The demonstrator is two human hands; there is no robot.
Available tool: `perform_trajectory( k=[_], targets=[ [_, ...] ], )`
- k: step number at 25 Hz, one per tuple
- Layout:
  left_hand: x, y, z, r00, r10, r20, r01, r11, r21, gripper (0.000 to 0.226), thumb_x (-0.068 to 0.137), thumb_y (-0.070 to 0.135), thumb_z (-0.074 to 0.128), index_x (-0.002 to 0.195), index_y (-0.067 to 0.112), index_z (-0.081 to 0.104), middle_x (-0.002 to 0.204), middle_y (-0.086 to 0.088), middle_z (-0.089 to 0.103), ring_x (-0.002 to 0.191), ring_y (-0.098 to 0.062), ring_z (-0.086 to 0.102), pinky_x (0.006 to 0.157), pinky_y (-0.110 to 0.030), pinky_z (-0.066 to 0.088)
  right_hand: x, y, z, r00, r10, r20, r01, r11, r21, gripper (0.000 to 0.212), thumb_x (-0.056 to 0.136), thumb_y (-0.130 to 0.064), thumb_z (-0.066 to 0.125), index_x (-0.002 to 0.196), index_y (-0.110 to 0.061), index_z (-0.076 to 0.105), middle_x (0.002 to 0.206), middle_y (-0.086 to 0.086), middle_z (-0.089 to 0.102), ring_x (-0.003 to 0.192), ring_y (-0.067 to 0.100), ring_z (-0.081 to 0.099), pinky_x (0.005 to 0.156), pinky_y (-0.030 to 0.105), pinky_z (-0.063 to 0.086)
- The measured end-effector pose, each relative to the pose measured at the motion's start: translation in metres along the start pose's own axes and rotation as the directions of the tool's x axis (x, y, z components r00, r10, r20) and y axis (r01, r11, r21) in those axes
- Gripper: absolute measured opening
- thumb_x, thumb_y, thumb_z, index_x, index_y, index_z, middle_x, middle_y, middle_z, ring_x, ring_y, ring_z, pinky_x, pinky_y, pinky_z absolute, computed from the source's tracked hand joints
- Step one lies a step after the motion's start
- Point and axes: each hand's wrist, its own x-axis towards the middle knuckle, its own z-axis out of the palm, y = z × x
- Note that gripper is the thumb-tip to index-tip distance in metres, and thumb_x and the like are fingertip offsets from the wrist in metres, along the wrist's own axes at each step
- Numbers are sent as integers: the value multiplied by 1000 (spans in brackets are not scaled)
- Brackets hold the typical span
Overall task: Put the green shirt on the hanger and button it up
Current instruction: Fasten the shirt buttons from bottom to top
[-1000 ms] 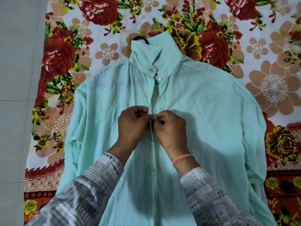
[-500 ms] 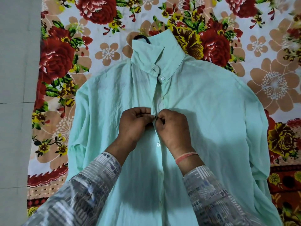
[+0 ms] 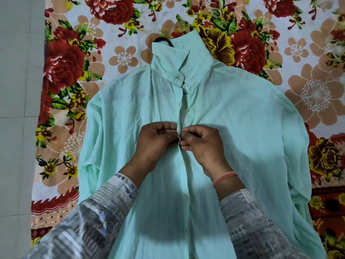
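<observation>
Shirt (image 3: pixel 233 128), green: thin, creased woven cloth, laid front up on flowered sheet (image 3: pixel 121 57), collar standing, sleeves spread to both sides. Hanger (image 3: pixel 164 40): black, only curved hook showing above collar, rest hidden inside. Left hand (image 3: pixel 155 141): pinched on left edge of front opening, mid-chest. Right hand (image 3: pixel 203 144): pinched on facing edge, fingertips meeting those of left; button between them hidden. Collar button (image 3: pixel 188 88): small, round, white; front gaping between it and hands, lying shut below them. Risks, as judged: smooth button slipping from fingertips; limp cloth bunching over hole; wrong hole taken, leaving front skewed; hanger shifting under a tug.
</observation>
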Motion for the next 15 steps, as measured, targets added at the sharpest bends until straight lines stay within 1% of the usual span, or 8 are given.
perform_trajectory(
  k=[2,4,6,8,10,11,13,15],
  targets=[
    [1,0,2,1000,-6,-25,7,999,39,22,85,-8,83,102,4,80,90,-13,83,85,-21,80,79,-27,65,0,0,1,1000,-24,-10,23,997,-72,23,97,-4,68,85,-21,77,77,5,79,69,12,78,71,28,65],
    [2,-2,5,999,-4,-43,7,997,73,27,79,-6,89,102,5,80,92,-15,83,82,-19,79,81,-28,66,0,0,-1,999,-41,-24,37,991,-127,27,96,-5,63,79,-21,77,73,-1,77,68,11,78,72,29,66],
    [3,-5,7,998,30,-53,-23,992,127,28,77,-2,91,100,10,80,90,-11,83,81,-18,80,85,-33,67,-1,-1,-2,999,-36,-29,32,990,-138,24,95,-12,64,77,-19,79,70,-2,77,68,12,78,74,34,67],
    [1,-9,5,997,55,-51,-45,984,170,27,77,2,92,98,15,81,86,-4,83,83,-19,81,90,-38,66,-1,2,3,998,-39,-40,32,984,-175,16,92,-19,70,79,-20,79,71,0,77,69,16,78,76,42,68],
    [-2,-10,3,998,54,-45,-46,984,170,26,78,2,92,98,16,82,85,-2,83,83,-15,80,93,-40,65,-4,2,8,998,-36,-50,26,981,-195,11,86,-22,70,79,-30,73,76,0,77,73,22,77,78,49,67],
    [-3,-10,4,998,48,-41,-42,988,149,25,79,1,91,98,14,83,86,-3,84,84,-15,79,95,-41,65,-3,2,9,998,-36,-53,26,983,-181,17,86,-20,68,82,-36,69,80,-2,76,74,22,76,80,50,66],
    [-1,-7,6,999,37,-35,-34,995,99,22,83,-1,87,100,12,83,90,-8,84,89,-18,81,96,-42,65,1,3,6,998,-49,-37,44,993,-106,31,92,-10,65,93,-42,61,79,-10,74,67,16,70,76,45,64],
    [3,-5,9,999,37,-38,-34,996,84,20,86,-2,85,101,12,84,90,-9,84,88,-19,81,94,-41,66,5,5,2,998,-61,-19,61,998,-32,34,97,-5,62,101,-39,58,75,-14,72,61,12,65,70,38,56]
  ],
)
